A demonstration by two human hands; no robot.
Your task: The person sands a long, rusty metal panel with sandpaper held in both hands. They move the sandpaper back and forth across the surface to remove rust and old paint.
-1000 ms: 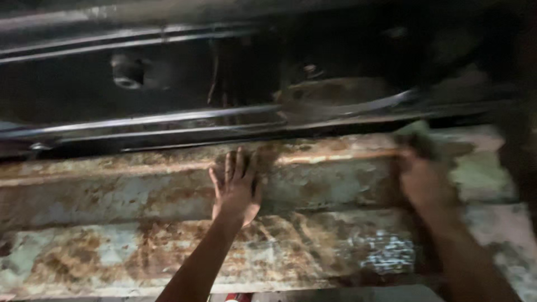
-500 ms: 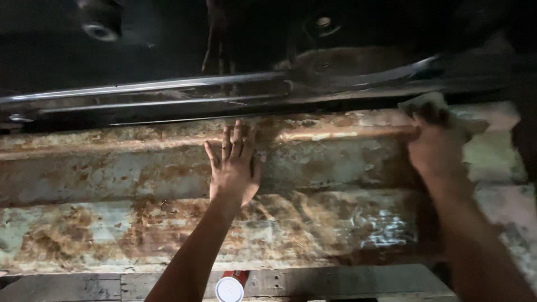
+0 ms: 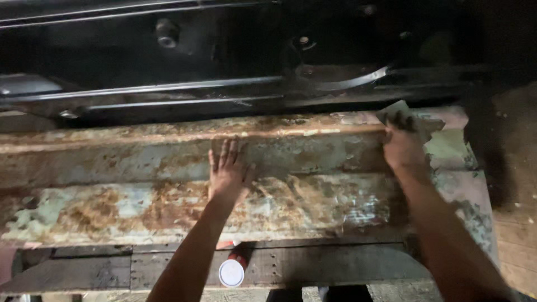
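The supporting structure is a wooden bench [image 3: 313, 263] of dark, worn planks, seen along the lower edge of the view. A long rusted metal panel [image 3: 112, 184] lies directly on it, spanning nearly the full width (its surface shows patches of pale blue-green paint among brown corrosion, with a raised ridge along the far edge). A small can with a white lid [image 3: 231, 272] sits just below the panel's near edge, against the bench front.

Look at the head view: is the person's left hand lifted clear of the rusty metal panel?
No. The left hand lies flat, fingers spread, on the rusty metal panel.
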